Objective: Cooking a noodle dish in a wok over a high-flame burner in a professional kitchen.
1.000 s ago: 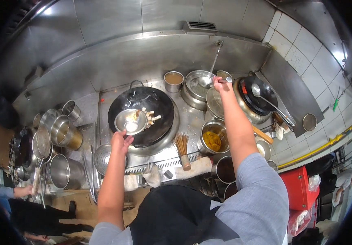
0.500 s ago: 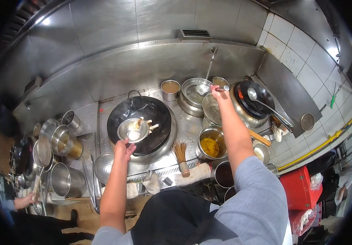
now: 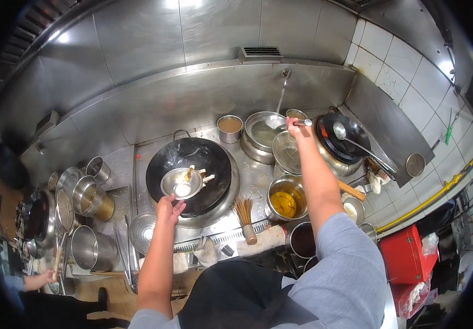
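Note:
My left hand [image 3: 169,210] grips the near rim of a small metal bowl [image 3: 166,181] over the black wok [image 3: 214,156]. White powder and pale pieces of food show in the bowl; some pieces reach past its right rim. My right hand [image 3: 296,127] is stretched far forward, closed round the handle of a ladle [image 3: 304,123]. The ladle's head is at the right side of a steel pot of water [image 3: 246,141], where a thin water stream [image 3: 282,94] runs down from the tap.
Nearer me lie a bamboo wok brush [image 3: 244,214] and a perforated skimmer [image 3: 141,233]. A pot of yellow oil [image 3: 286,200] sits below my right forearm. At right is a second wok [image 3: 352,129] with a ladle. Another person's hand [image 3: 39,280] is at lower left.
The ladle's head, plainly visible before, is now lower and partly lost in the water under the stream. My left hand still holds the bowl over the wok. The view has shifted slightly.

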`<state>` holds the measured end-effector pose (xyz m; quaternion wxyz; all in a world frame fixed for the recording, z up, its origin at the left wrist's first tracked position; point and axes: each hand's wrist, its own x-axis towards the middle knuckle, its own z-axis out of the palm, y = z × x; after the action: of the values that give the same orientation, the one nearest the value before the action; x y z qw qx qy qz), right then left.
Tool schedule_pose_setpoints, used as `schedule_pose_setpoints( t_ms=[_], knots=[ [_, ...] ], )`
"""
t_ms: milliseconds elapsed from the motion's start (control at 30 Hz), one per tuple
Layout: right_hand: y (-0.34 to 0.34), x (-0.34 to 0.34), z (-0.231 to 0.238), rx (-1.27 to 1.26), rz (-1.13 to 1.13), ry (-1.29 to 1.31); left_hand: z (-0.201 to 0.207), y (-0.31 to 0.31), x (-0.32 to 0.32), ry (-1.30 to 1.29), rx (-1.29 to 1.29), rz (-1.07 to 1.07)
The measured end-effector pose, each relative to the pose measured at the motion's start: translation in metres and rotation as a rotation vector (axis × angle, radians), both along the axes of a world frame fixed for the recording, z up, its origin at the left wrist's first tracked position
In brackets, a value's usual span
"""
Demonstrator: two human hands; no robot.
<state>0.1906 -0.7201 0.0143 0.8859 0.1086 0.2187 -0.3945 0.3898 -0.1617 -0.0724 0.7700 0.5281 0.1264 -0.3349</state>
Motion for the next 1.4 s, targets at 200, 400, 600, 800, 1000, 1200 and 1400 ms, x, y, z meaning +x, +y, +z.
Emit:
schedule_pose_setpoints(
  t_ms=[200,400,600,800,1000,1200,1400],
  knots=[
    [-0.001,-0.009,0.009,0.01,-0.067,0.001,0.0,-0.009,0.002,0.031,0.019,0.013],
    [0.006,-0.012,0.019,-0.025,-0.069,0.053,-0.006,-0.007,0.005,0.032,0.008,-0.009],
    [-0.002,-0.047,0.006,-0.168,0.068,0.119,-0.006,-0.02,0.004,0.001,-0.008,-0.054],
    [0.1,-0.079,0.028,-0.256,0.479,0.031,-0.02,-0.018,0.005,-0.049,0.035,-0.051],
    [0.211,-0.103,0.041,-0.083,0.628,-0.154,-0.022,-0.037,0.005,-0.051,0.073,-0.006],
    [0.28,-0.084,0.016,-0.236,0.844,-0.102,-0.029,-0.042,0.017,-0.03,0.187,-0.043],
    [0.329,-0.071,-0.012,-0.421,0.948,-0.024,-0.033,-0.047,0.036,-0.005,0.257,-0.093]
  ],
)
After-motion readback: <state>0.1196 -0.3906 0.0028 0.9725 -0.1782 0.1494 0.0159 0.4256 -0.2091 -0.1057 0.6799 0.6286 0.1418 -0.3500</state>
